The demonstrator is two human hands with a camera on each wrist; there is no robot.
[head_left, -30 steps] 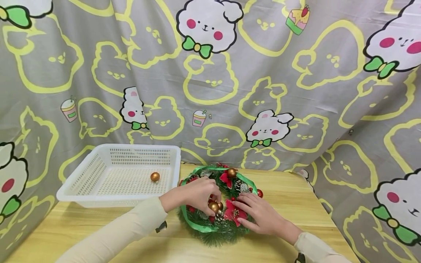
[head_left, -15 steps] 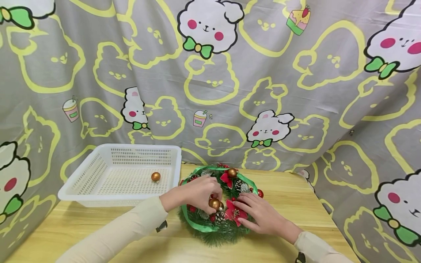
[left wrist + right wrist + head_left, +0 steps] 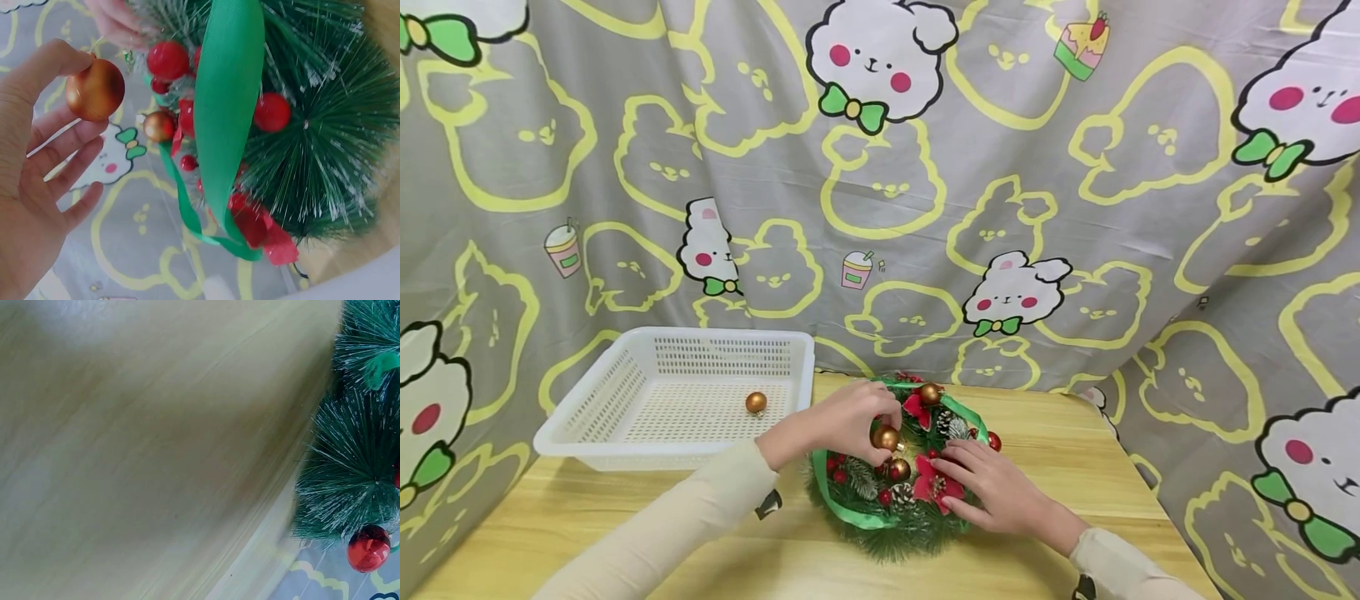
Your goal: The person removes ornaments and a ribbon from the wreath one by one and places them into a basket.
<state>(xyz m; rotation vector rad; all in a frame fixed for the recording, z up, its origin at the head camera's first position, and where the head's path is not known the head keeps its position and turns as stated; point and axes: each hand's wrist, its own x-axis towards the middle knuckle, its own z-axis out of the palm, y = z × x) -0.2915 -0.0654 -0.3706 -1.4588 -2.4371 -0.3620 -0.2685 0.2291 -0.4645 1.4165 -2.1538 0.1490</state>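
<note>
My left hand (image 3: 859, 417) pinches a copper-gold bauble (image 3: 95, 90) between thumb and fingertips, above the left part of a green Christmas wreath (image 3: 898, 537). In the left wrist view the bauble hangs apart from the needles, its other fingers spread. My right hand (image 3: 996, 487) rests on the wreath's right side, fingers over a red poinsettia flower (image 3: 936, 485). Another gold bauble (image 3: 898, 470) sits on the wreath's inner edge, and one more gold bauble (image 3: 929, 393) at its far side. Green ribbon (image 3: 228, 112), red berries and pinecones decorate it. The right wrist view shows no hand.
A white plastic basket (image 3: 673, 450) stands at the left on the wooden table (image 3: 1060, 433), with a loose gold bauble (image 3: 756, 402) inside. Behind the table hangs a grey patterned curtain (image 3: 895, 208). A red bauble (image 3: 369, 548) hangs at the wreath's outer edge.
My left hand has lifted the gold bauble up and slightly away from the wreath, uncovering another gold bauble and berries beneath. The right hand has stayed in place on the flower.
</note>
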